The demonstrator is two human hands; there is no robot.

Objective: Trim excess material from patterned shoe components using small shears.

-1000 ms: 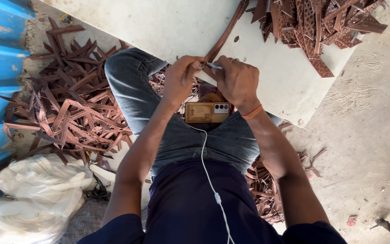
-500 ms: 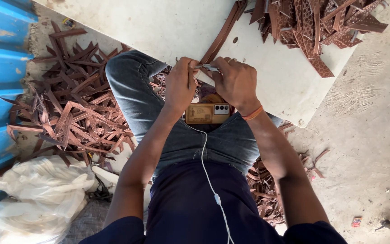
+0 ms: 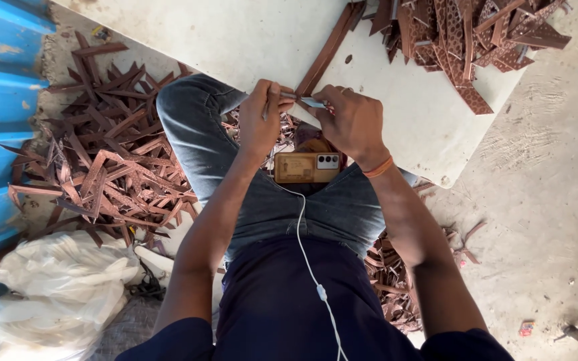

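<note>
A long brown leather strip (image 3: 328,48) lies on the white board (image 3: 235,40), running down to the board's near edge. My left hand (image 3: 262,120) pinches the strip's near end at that edge. My right hand (image 3: 350,122) is closed around a small metal blade (image 3: 309,102), whose tip meets the strip between my two hands. Both hands sit close together above my lap. A phone (image 3: 306,167) rests on my jeans just below them, with a white cable (image 3: 308,261) trailing toward me.
A heap of brown leather pieces (image 3: 463,40) sits on the board's far right. Many cut scraps (image 3: 102,167) cover the ground at left, more scraps (image 3: 389,274) under my right arm. White plastic bags (image 3: 55,287) lie bottom left beside a blue corrugated sheet (image 3: 1,100).
My hands stay together at the strip's near end, with only small shifts of the fingers. The view has drifted slightly.
</note>
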